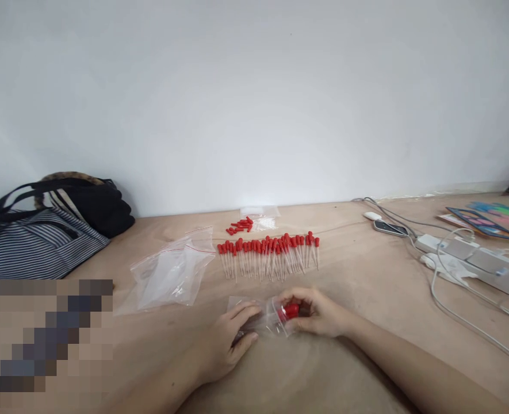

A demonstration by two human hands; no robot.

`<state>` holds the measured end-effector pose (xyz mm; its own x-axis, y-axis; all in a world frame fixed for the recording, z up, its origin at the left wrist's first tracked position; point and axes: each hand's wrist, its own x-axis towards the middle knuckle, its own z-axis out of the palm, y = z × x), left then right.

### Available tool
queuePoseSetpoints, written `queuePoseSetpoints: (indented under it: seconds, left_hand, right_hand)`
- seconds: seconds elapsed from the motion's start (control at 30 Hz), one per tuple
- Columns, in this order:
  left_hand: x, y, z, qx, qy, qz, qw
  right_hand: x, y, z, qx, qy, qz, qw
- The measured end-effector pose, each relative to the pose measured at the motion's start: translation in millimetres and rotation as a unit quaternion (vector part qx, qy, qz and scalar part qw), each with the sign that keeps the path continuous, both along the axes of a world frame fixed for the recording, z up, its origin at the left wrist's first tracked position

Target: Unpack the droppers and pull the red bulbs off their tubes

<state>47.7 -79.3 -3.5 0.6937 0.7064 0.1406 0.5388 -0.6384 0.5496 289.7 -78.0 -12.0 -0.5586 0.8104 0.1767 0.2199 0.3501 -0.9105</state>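
Observation:
My left hand (232, 333) grips a small clear zip bag (271, 322) low over the table, thumb and fingers curled round it. Red rubber bulbs (291, 311) of droppers show between the fingers of my right hand (317, 313), which is closed on them at the bag's mouth. Their tubes seem to lie inside the bag, though glare and fingers hide most of them. Beyond my hands, many red-bulbed droppers (271, 253) lie side by side in a row, bulbs away from me. Behind that row sits a small heap of loose red bulbs (240, 225).
Clear tubes (265, 223) lie by a bag near the wall. Several flat zip bags (172, 273) are left of the droppers. Striped and black bags (42, 238) stand far left. At right are a power strip (487, 259), cables, and a small dark device (390, 228).

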Motion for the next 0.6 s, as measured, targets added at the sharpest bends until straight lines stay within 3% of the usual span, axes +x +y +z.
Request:
queuePoseSetpoints:
  seconds: [0.13, 0.33, 0.5, 0.6]
  left_hand:
    - [-2, 0, -7.8, 0.054, -0.026, 0.002, 0.998]
    - [-3, 2, -15.5, 0.173, -0.069, 0.03, 0.982]
    - [-20, 14, -4.3, 0.281, -0.062, 0.076, 0.955]
    - [-46, 33, 8.9, 0.338, -0.013, 0.168, 0.926]
  right_hand:
    - [0, 3, -2.8, -0.083, 0.057, -0.019, 0.995]
    - [33, 25, -3.1, -0.179, 0.202, -0.144, 0.952]
    - [62, 41, -5.5, -0.246, 0.217, -0.18, 0.927]
    - [70, 46, -5.9, -0.276, 0.202, -0.198, 0.919]
